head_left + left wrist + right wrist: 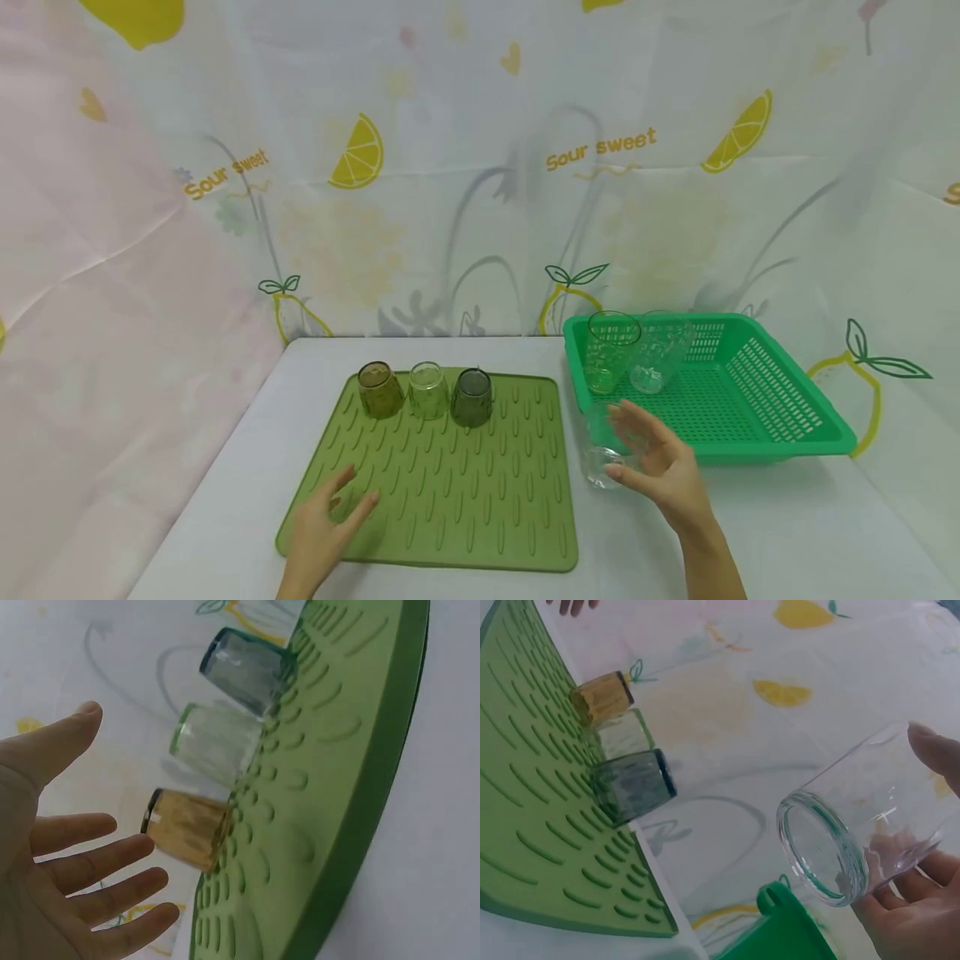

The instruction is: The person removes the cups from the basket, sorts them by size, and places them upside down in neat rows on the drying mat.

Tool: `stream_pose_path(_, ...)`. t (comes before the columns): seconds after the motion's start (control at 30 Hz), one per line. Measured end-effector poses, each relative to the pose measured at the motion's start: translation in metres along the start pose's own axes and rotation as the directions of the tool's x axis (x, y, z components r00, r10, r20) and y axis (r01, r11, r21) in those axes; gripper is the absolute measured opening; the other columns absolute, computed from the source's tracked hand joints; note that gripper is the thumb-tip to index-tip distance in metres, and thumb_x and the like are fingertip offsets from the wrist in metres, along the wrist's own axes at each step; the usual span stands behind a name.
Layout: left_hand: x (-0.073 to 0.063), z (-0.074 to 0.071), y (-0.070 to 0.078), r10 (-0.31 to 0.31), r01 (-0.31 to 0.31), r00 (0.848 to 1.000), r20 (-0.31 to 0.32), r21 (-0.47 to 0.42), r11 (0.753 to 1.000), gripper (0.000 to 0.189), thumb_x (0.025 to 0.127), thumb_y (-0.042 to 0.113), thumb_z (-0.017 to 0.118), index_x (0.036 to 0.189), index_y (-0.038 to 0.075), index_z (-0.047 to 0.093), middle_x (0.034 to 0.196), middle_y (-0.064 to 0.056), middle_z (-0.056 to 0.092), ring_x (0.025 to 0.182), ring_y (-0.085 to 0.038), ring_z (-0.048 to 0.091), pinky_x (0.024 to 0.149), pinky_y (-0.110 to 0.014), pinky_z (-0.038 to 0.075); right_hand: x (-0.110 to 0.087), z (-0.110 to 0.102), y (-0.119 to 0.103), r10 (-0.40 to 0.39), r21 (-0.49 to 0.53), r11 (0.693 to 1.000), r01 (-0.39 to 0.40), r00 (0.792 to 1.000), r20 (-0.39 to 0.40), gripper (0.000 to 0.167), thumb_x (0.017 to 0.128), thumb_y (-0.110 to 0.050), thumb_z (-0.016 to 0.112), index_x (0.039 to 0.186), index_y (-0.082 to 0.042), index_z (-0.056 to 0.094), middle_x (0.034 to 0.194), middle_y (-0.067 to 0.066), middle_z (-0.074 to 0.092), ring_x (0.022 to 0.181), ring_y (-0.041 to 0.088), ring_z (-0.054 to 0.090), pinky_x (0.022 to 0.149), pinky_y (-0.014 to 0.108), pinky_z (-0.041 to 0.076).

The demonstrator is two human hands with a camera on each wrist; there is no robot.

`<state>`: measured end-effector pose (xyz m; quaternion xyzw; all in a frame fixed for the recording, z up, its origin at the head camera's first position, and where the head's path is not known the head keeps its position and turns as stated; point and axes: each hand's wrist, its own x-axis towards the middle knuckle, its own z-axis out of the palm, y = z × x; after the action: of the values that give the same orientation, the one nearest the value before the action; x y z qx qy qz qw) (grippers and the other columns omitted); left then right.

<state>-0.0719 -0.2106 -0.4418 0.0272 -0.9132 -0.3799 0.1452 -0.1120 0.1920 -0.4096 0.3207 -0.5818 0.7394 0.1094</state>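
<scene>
My right hand holds a clear drinking glass between thumb and fingers, just in front of the green basket's near left corner. In the right wrist view the glass is tilted, its thick base towards the mat side. Over the front left part of the green ridged drying mat, my left hand has its fingers apart with nothing in them. Along the mat's back edge stand an amber glass, a pale green-tinted glass and a dark grey-blue glass, side by side.
A green plastic basket with slotted walls is at the right of the white table. Two tall clear glasses, one at the left and one beside it, lean inside its left end. A lemon-print cloth hangs behind.
</scene>
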Motion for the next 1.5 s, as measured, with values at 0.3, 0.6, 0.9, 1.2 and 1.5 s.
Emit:
stream_pose_path(0.3,0.014,0.038,0.034,0.113,-0.087,0.987,0.114,-0.212,0.973,0.054,0.083,0.022,0.073,0.127,-0.003,0.054,0.114,-0.019,0.064,0.101,-0.031,0.063,0.076,-0.036,0.056,0.004,0.013,0.011,0.0,0.007,1.0,0.0,1.0,0.02,0.072,0.071,0.027,0.06,0.136,0.018,0.031,0.135,0.008,0.053,0.126,0.014,0.049,0.105,0.023,0.037)
stream_pose_path(0.6,0.023,0.058,0.069,0.227,-0.112,0.951,0.211,-0.449,0.886,0.053,0.084,0.018,0.072,0.13,0.002,0.052,0.115,-0.009,0.065,0.101,-0.031,0.062,0.078,-0.031,0.055,0.007,0.029,0.019,0.104,-0.115,0.987,-0.109,0.993,-0.049,0.072,0.07,0.02,0.068,0.133,0.018,0.034,0.129,-0.002,0.056,0.12,0.007,0.052,0.1,0.019,0.041)
stream_pose_path(0.9,0.031,0.067,0.107,0.394,-0.236,0.888,0.236,-0.502,0.832,0.055,0.085,0.017,0.071,0.133,0.001,0.049,0.116,-0.012,0.063,0.098,-0.027,0.062,0.077,-0.033,0.056,0.011,0.04,0.022,0.12,-0.204,0.971,-0.129,0.991,-0.053,0.073,0.068,0.017,0.072,0.133,0.014,0.038,0.128,0.024,0.053,0.119,0.007,0.053,0.1,0.018,0.04)
stream_pose_path(1.2,0.036,0.071,0.137,0.447,-0.274,0.832,0.33,-0.455,0.847,0.069,0.084,0.026,0.072,0.139,-0.001,0.04,0.123,-0.015,0.057,0.103,-0.027,0.059,0.079,-0.033,0.054,0.012,0.05,0.024,0.107,-0.305,0.945,-0.118,0.993,-0.052,0.074,0.068,0.013,0.075,0.134,0.012,0.041,0.127,0.029,0.052,0.119,0.004,0.051,0.098,0.015,0.04)
stream_pose_path(1.5,0.033,0.074,0.152,0.45,-0.348,0.827,0.337,-0.322,0.881,0.082,0.079,0.035,0.076,0.139,-0.005,0.037,0.122,-0.015,0.057,0.099,-0.025,0.058,0.077,-0.033,0.054,0.01,0.056,0.03,0.063,-0.353,0.934,-0.054,0.998,0.015,0.074,0.069,0.013,0.075,0.134,0.014,0.039,0.123,0.038,0.049,0.121,0.001,0.048,0.102,0.015,0.035)
